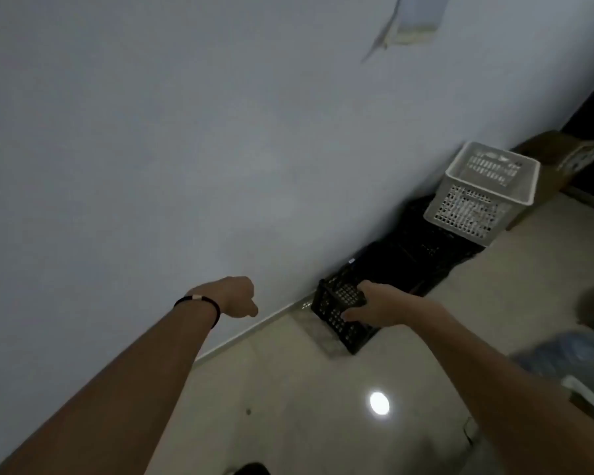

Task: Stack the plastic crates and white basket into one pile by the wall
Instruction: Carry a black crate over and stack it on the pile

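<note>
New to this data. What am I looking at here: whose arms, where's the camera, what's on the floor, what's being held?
There is no machine: a person works with bare hands, and the single picture comes from a wide-angle camera worn on their head, looking forward and down, so the room appears tilted.

The two forearms reaching in are the wearer's own. The right hand grips the rim of a small black crate next to the wall. The left hand, with a black wristband on its wrist, hangs loosely curled and holds nothing.

On the floor along the wall lie more black crates, dark and hard to count. A white basket rests tilted on them. Behind it stands a cardboard box. The bright spot on the floor is a reflected light.
</note>
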